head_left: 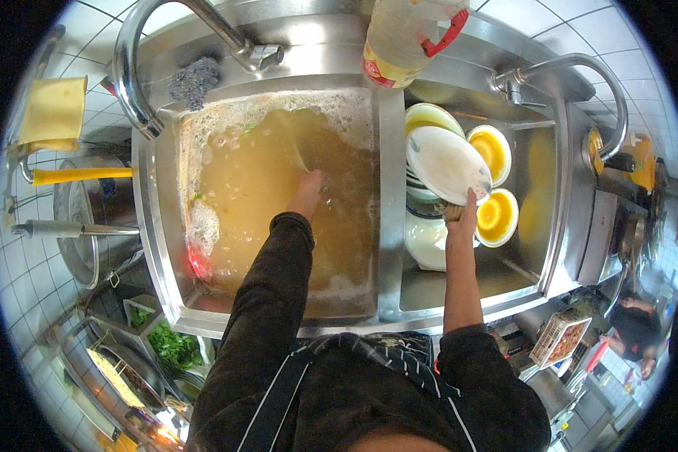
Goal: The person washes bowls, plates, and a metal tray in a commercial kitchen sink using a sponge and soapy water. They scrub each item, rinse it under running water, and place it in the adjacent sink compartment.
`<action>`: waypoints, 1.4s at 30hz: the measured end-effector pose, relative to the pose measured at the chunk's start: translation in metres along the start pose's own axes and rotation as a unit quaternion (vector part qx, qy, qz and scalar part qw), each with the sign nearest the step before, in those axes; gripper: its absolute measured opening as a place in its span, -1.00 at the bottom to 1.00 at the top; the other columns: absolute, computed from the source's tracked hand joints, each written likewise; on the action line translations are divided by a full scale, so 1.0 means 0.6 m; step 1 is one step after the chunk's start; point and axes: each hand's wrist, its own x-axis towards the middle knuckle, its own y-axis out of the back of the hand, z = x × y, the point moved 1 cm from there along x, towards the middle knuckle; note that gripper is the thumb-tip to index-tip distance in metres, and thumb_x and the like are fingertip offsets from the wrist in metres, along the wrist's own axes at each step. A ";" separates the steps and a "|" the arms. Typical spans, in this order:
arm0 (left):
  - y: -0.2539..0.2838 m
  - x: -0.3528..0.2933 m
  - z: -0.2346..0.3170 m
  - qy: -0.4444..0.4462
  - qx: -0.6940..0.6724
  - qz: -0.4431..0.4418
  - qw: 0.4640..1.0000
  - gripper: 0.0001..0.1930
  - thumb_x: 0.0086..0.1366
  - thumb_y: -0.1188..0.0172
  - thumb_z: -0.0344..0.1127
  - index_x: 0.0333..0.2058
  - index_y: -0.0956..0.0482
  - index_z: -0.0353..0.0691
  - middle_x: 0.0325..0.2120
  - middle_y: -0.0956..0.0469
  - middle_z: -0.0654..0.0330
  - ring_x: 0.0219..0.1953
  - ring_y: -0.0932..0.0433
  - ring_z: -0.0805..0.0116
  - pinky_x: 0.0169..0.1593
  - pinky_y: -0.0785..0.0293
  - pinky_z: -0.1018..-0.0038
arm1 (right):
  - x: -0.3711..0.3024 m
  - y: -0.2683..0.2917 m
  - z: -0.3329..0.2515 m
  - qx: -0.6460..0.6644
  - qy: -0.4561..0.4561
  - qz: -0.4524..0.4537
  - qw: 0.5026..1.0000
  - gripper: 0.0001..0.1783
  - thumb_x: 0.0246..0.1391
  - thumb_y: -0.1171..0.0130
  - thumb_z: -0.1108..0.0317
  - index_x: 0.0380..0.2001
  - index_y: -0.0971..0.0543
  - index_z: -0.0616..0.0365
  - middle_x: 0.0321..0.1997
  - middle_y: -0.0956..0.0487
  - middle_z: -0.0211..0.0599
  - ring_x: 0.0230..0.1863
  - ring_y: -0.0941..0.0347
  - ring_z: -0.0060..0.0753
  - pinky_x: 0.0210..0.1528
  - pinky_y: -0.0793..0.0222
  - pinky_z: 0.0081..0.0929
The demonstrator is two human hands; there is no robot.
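A steel double sink [390, 226] lies below me. My left hand [307, 194] reaches into the murky, foamy brown water [264, 188] of the left basin; its fingers are under the surface, so what they hold cannot be made out. My right hand [463, 209] grips the edge of a white oval plate [446, 163], tilted above the right basin. Under it sit a stack of white plates [428, 119], two yellow-lined bowls [493, 151] [497, 215] and a white bowl [426, 239].
Two curved faucets [139, 68] [580, 71] rise behind the basins. A steel wool pad [196, 79] and a detergent bottle [403, 38] rest on the back ledge. Pots with handles [83, 226] and a yellow cloth [53, 111] are left. Another person [636, 331] stands far right.
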 end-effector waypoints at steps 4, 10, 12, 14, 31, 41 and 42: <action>0.045 0.005 -0.037 -0.068 -0.062 -0.077 0.993 -0.64 0.14 -0.01 -0.35 -0.08 -0.37 -0.38 -0.23 -0.46 0.06 -0.23 -0.48 0.15 -0.14 -0.45 0.18 | -0.063 -0.003 0.004 -0.045 -0.051 -0.021 0.997 -0.48 0.14 0.02 -0.02 -0.01 -0.38 0.16 -0.23 -0.57 -0.21 -0.45 -0.49 -0.32 -0.54 -0.45 -0.42; 0.125 -0.058 -0.103 0.017 -0.231 -0.131 0.964 -0.57 -0.06 -0.02 -0.48 -0.12 -0.37 -0.33 -0.23 -0.45 0.08 -0.12 -0.46 0.09 -0.03 -0.47 0.10 | -0.197 -0.045 -0.005 -0.198 -0.020 0.043 0.979 -0.59 0.11 -0.09 0.04 -0.18 -0.46 0.17 -0.42 -0.54 -0.21 -0.57 -0.49 -0.33 -0.60 -0.40 -0.43; 0.135 -0.106 -0.135 0.021 -0.353 -0.131 0.926 -0.54 -0.08 0.02 -0.50 -0.09 -0.33 -0.37 -0.16 -0.42 0.04 -0.09 -0.44 0.06 0.00 -0.44 0.11 | -0.240 -0.071 -0.003 -0.203 0.074 -0.009 0.976 -0.63 0.09 -0.13 0.11 -0.19 -0.46 0.20 -0.41 -0.54 -0.21 -0.54 -0.50 -0.35 -0.57 -0.41 -0.47; 0.154 -0.151 -0.156 0.032 -0.391 -0.094 0.915 -0.49 -0.10 0.00 -0.50 -0.06 -0.31 -0.35 -0.12 -0.41 0.03 -0.04 -0.42 0.04 0.04 -0.44 0.10 | -0.275 -0.094 0.002 -0.215 0.142 -0.083 0.963 -0.69 0.04 -0.21 0.26 -0.21 -0.47 0.22 -0.35 -0.53 -0.25 -0.40 -0.51 -0.36 -0.36 -0.46 -0.48; 0.279 -0.311 -0.164 -0.114 -0.072 0.073 0.988 -0.30 0.13 -0.19 -0.02 0.17 -0.23 -0.30 0.08 -0.32 -0.04 0.13 -0.28 0.15 0.14 -0.22 0.28 | -0.394 -0.042 0.385 -0.681 0.231 -0.631 0.291 -0.29 -0.22 -0.19 0.41 0.14 -0.32 0.11 0.10 -0.33 0.13 0.19 -0.21 0.07 0.20 -0.16 -0.13; 0.243 -0.337 -0.172 -0.022 -0.217 0.078 0.973 -0.42 0.10 -0.17 -0.14 0.05 -0.33 -0.35 -0.19 -0.48 0.06 -0.16 -0.49 0.29 -0.17 -0.46 0.41 | -0.441 -0.122 0.360 -0.530 0.257 -0.644 0.487 -0.50 -0.26 -0.22 0.40 -0.11 -0.49 0.09 -0.03 -0.46 0.01 -0.01 -0.40 0.07 -0.04 -0.36 -0.10; 0.254 -0.344 -0.166 -0.056 -0.257 0.036 0.964 -0.42 0.08 -0.16 -0.13 0.02 -0.34 -0.40 -0.24 -0.51 0.07 -0.20 -0.52 0.24 -0.19 -0.48 0.40 | -0.428 -0.117 0.342 -0.551 0.307 -0.659 0.410 -0.46 -0.30 -0.24 0.42 -0.09 -0.49 0.05 -0.02 -0.47 -0.04 -0.02 -0.40 0.06 -0.04 -0.37 -0.15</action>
